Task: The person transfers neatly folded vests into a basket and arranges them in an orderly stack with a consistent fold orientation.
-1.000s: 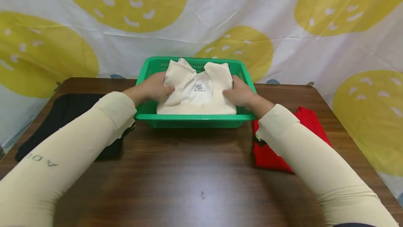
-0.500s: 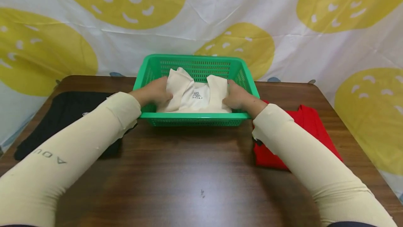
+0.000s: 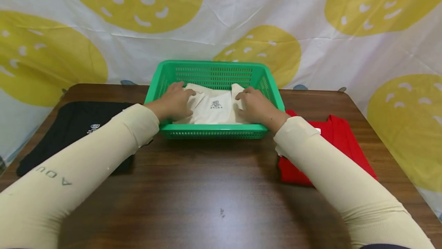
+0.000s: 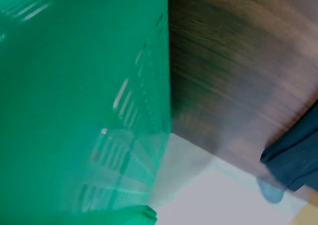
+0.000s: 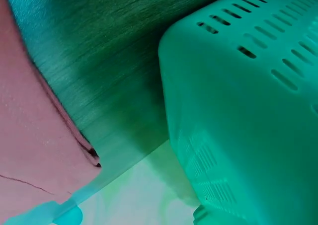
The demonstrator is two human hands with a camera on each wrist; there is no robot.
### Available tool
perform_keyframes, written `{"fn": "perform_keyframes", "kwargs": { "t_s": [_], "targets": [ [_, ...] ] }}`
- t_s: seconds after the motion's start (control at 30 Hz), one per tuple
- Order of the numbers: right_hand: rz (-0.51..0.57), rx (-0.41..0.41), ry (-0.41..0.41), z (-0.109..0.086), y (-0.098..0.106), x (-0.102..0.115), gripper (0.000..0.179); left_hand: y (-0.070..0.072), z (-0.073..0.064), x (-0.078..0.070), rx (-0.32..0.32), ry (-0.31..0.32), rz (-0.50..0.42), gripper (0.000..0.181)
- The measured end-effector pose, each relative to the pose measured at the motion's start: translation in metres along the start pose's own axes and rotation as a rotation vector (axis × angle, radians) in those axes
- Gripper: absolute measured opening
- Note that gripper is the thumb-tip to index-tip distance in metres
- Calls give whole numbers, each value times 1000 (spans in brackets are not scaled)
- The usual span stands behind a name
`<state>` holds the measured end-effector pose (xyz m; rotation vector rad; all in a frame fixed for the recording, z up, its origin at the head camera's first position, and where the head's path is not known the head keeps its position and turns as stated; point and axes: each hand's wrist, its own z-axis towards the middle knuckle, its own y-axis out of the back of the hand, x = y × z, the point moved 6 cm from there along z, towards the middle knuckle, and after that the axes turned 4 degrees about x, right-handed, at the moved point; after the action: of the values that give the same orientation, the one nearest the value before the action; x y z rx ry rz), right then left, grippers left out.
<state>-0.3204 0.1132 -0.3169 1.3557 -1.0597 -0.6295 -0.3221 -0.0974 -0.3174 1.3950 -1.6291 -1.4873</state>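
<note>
In the head view a folded cream shirt [image 3: 214,105] lies in a green plastic basket [image 3: 215,127], its white inner neck with a dark print facing up. Over the shirt's left side is my left hand [image 3: 176,99], fingers spread and loosely bent, pinching nothing. My right hand [image 3: 255,105] hovers at the right side in a similar pose, with the fingertips at the cloth. Whether either hand still touches the shirt I cannot tell. Both wrist views show mostly the outside of the basket [image 4: 59,96], and neither hand appears there.
A folded black garment [image 3: 76,126] lies left of the basket on the brown wooden table [image 3: 193,187]. To the right is a folded red garment [image 3: 340,141], partly under my right sleeve. A white curtain [image 3: 241,3] with yellow shapes hangs behind.
The shirt has gone down and lies flatter in the basket. Both hands have let go of its sides, and their fingers have spread.
</note>
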Motion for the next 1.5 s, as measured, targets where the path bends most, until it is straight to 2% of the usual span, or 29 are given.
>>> {"fn": "perform_keyframes", "kwargs": {
  "t_s": [0.1, 0.23, 0.37, 0.53, 0.9, 1.0, 1.1, 1.17, 1.27, 1.4, 1.5],
  "targets": [
    [12, 39, 110, 1, -4, 9, 40, -6, 0, -11, 60, -92, 45, 50],
    [41, 143, 167, 1, -12, 14, 44, -17, -2, -21, 180, -175, 31, 44],
    [43, 230, 151, 2, -18, 15, 48, -21, -2, -22, 219, -174, 46, 44],
    [10, 289, 124, 2, -21, 17, 49, -24, -3, -18, 251, -144, 45, 44],
    [35, 399, 45, -1, -21, 15, 52, -19, -5, -13, 275, -140, -24, 46],
    [51, 428, 28, -2, -23, 14, 54, -10, -7, -11, 220, -158, -66, 44],
    [60, 444, 14, -2, -25, 13, 55, 8, -19, -10, 108, -192, -108, 41],
    [64, 452, 7, -1, -26, 13, 55, 22, -34, -8, 28, -207, -128, 40],
    [63, 457, 10, 0, -26, 14, 55, 44, -64, -2, -74, -204, -154, 38],
    [54, 451, 18, -1, -23, 15, 55, 64, -101, 21, -205, -156, -205, 37],
    [51, 454, 13, -1, -20, 14, 56, 70, -121, 50, -317, -93, -223, 35]
  ]
}}
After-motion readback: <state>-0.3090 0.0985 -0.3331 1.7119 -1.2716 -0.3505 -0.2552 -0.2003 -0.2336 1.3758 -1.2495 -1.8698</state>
